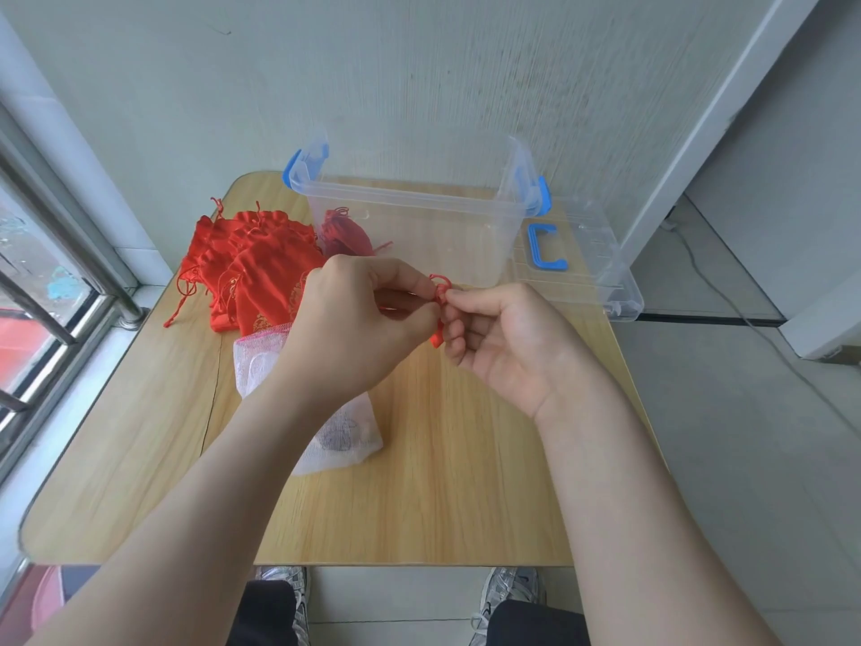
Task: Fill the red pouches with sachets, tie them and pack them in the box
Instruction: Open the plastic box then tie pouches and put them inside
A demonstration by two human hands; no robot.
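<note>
Above the middle of the wooden table (419,496), my left hand (358,328) and my right hand (503,338) meet at a red drawstring cord (439,286). Both pinch it where it forms a small loop. The pouch it belongs to is mostly hidden behind my left hand. A pile of red pouches (247,268) lies at the back left. White mesh sachets (345,435) lie under my left forearm. The clear plastic box (419,212) with blue latches stands at the back, with one tied red pouch (345,233) inside at its left end.
The box's clear lid (587,258) with a blue handle lies to the right of the box, overhanging the table's right edge. A window with metal bars (46,282) runs along the left. A wall stands right behind the table. My shoes show below the front edge.
</note>
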